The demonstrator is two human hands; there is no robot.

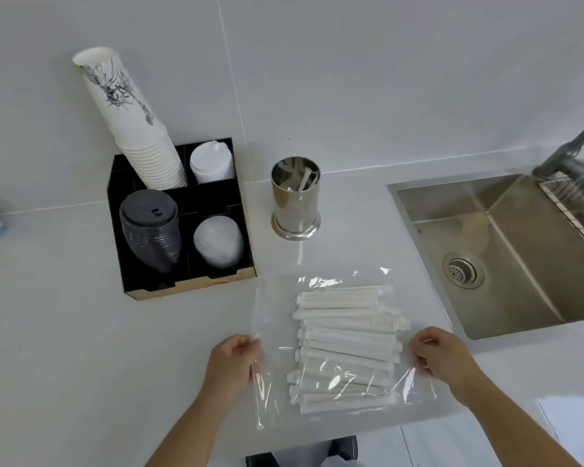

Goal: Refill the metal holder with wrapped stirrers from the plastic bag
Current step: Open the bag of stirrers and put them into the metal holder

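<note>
A clear plastic bag [277,308] lies flat on the white counter near its front edge. Inside it, several white paper-wrapped stirrers [348,345] lie side by side, pointing left to right. My left hand [233,360] pinches the bag's left edge. My right hand [444,357] pinches its right edge. Behind the bag stands the shiny metal holder [295,200], upright, with a few stirrers leaning inside it.
A black divided organizer [182,197] at the back left holds a tall stack of paper cups [129,119] and stacks of lids. A steel sink [506,251] with a drain and a faucet sits to the right. The counter edge runs just below the bag.
</note>
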